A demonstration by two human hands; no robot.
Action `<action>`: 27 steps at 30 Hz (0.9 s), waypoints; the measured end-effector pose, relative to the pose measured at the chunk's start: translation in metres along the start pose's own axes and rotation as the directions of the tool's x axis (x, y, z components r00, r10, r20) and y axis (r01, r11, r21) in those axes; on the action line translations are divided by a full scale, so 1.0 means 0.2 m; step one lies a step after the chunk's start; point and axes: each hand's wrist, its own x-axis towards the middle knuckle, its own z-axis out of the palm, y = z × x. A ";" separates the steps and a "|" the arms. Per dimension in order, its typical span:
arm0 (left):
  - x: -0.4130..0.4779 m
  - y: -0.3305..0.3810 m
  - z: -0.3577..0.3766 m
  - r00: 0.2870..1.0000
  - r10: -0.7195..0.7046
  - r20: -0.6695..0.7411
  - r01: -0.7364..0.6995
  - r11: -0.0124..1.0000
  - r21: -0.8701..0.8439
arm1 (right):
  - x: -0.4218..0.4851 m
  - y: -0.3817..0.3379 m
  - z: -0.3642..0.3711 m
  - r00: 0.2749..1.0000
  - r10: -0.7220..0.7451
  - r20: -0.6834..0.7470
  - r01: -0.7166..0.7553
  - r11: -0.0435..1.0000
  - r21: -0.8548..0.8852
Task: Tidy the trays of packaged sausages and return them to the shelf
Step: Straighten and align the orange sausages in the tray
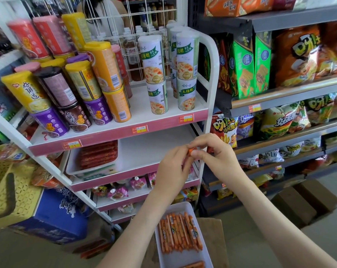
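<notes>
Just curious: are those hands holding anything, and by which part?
The left hand and right hand pinch a sausage by its orange end; the rest is hidden.

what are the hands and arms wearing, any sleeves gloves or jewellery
Nothing visible: the left hand and right hand are gloveless, no rings, watch or bracelet show, and no sleeve appears anywhere up to the picture's bottom edge.
</notes>
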 end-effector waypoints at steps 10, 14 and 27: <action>0.00 -0.01 -0.01 0.948 -0.096 0.304 0.139 0.983 -0.121 | -0.02 0.04 0.00 0.980 0.155 -0.126 -0.094 0.915 0.392; -0.07 -0.07 -0.02 0.882 -0.230 0.411 0.313 0.938 -0.149 | -0.03 0.09 -0.03 0.934 0.291 -0.210 -0.117 0.801 0.588; -0.26 -0.35 0.10 0.468 -0.390 0.793 0.408 0.891 0.197 | -0.20 0.54 0.19 0.674 0.731 0.102 -0.636 0.505 0.583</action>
